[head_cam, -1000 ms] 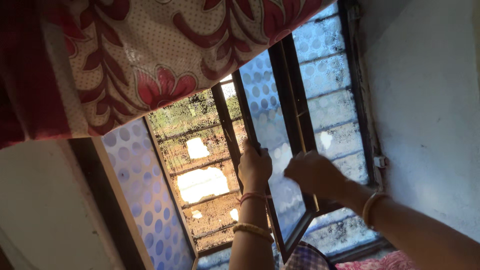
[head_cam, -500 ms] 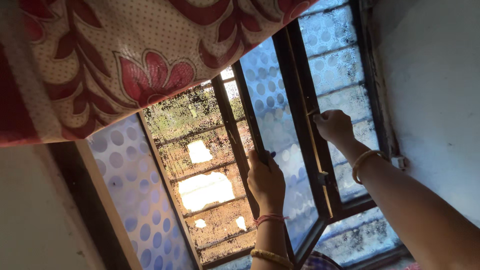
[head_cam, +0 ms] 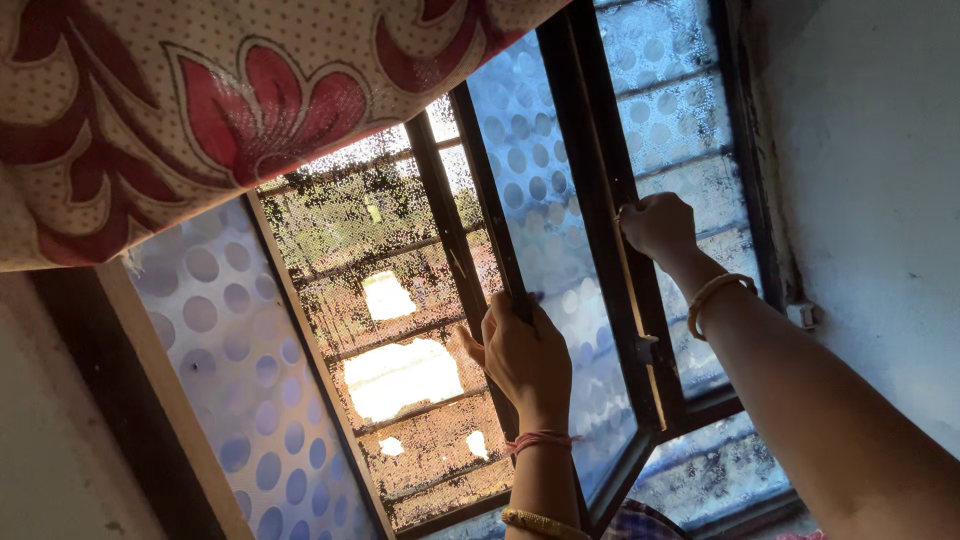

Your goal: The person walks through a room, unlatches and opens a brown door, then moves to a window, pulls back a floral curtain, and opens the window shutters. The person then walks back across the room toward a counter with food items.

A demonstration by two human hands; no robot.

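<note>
My left hand [head_cam: 525, 350] wraps tight around the near edge of the sash [head_cam: 555, 250], the swinging window pane with dots. My right hand [head_cam: 657, 225] is a closed fist on the sash's far edge, maybe on a latch; I cannot tell. The sash stands partly open from the frame [head_cam: 745, 200]. A curtain [head_cam: 230, 110] hangs above the sash. I think I am swinging it, so next I need a steady push.
</note>
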